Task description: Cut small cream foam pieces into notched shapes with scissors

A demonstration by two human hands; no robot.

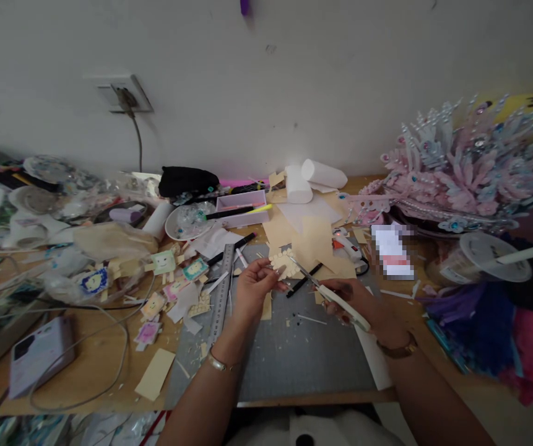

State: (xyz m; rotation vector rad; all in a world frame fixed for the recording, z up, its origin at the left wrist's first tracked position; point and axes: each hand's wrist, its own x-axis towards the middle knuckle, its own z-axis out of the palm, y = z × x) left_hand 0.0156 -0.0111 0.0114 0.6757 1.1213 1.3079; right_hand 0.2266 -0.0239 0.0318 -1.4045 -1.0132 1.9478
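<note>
My left hand point(253, 286) pinches a small cream sheet with rows of round bumps point(283, 262) by its left edge. In my right hand point(347, 303) is a pair of scissors point(340, 301) with cream handles. Their metal blades point up and left, with the tips at the sheet's right side; whether they touch it I cannot tell. Both hands are above a grey cutting mat point(294, 365). Under the blades a black pen point(304, 282) lies slanted. A steel ruler point(222, 291) is left of my left hand, near another bumpy cream piece point(200, 303).
Behind the hands lie cream paper sheets point(315, 238) and a white glue gun point(347, 246). Small painted paper figures point(163, 262) are at left. A lidded cup with a straw point(484, 263) and pink beaded headpieces point(461, 167) stand at right. Cables point(124, 353) cross the left side.
</note>
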